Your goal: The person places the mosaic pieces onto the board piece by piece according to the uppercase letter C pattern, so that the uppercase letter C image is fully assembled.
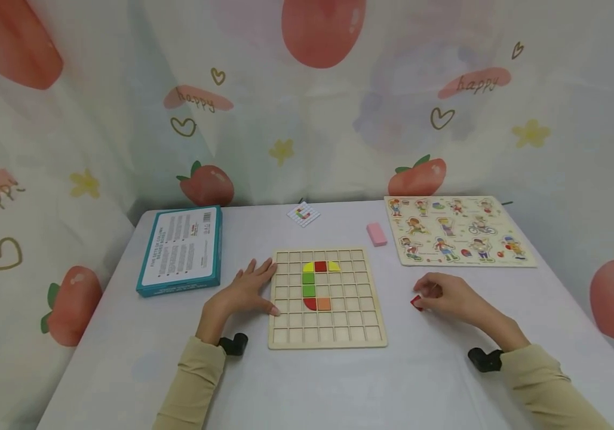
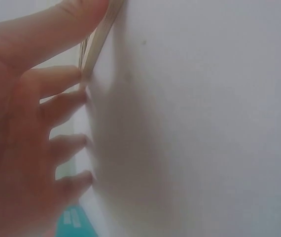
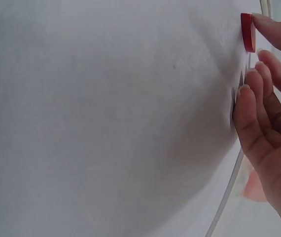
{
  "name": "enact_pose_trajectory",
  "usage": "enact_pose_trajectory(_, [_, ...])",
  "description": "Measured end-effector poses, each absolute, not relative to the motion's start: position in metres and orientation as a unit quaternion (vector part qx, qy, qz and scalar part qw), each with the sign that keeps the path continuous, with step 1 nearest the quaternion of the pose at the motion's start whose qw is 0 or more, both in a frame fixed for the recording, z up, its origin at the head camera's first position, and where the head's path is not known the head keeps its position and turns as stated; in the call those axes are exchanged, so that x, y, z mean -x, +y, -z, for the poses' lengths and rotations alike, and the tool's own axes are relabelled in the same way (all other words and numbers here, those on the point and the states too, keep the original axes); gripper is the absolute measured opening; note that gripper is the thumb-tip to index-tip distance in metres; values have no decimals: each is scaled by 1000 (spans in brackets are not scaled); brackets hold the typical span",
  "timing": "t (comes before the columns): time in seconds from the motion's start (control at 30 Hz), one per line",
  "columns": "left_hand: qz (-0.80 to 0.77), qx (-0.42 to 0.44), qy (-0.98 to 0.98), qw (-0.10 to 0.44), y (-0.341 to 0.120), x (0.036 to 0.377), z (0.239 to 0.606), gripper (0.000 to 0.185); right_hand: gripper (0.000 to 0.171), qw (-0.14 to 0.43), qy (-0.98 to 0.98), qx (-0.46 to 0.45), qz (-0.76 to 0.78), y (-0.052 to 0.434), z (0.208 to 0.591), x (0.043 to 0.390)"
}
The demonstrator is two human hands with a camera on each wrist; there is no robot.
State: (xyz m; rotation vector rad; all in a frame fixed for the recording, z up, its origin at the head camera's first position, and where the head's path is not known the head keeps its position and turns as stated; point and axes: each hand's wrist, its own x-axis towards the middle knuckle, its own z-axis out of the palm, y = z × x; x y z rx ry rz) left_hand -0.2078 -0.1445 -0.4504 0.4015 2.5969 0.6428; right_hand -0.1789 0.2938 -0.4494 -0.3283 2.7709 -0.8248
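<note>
The wooden grid board (image 1: 328,338) lies in the middle of the table, with several coloured tiles in its squares: yellow quarter-rounds, a red square (image 1: 320,266), green squares (image 1: 309,284), a red quarter-round (image 1: 310,304) and an orange square (image 1: 324,304). My left hand (image 1: 245,290) rests on the board's left edge with its fingers spread; the left wrist view shows thumb and fingertips at that edge. To the right of the board, my right hand (image 1: 449,297) pinches a small red tile (image 3: 248,32) at the table surface, its other fingers bent loosely.
A blue box (image 1: 180,249) lies at the left. Behind the board is a small pattern card (image 1: 303,214). A pink block (image 1: 377,234) sits between the board and a picture puzzle board (image 1: 460,232) at the back right. A patterned curtain surrounds the table.
</note>
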Motion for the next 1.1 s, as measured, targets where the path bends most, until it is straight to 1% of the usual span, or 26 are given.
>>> enact_pose_trajectory(0.23, [-230,-140,938,216,-144,213,449,105,32,115,947,116,276,298,450,179])
enact_pose_trajectory(0.5, [-238,-137,937,216,-143,219,450,106,24,120,948,125,266,295,449,180])
enact_pose_trajectory(0.67, [-242,-138,937,212,-143,220,452,107,21,125,940,135,286,291,446,179])
enact_pose_trajectory(0.87, [-246,-137,938,200,-144,218,452,106,10,94,934,174,298,282,445,181])
enact_pose_trajectory(1.1, [-256,-138,937,196,-145,217,452,105,11,83,920,198,328,263,448,189])
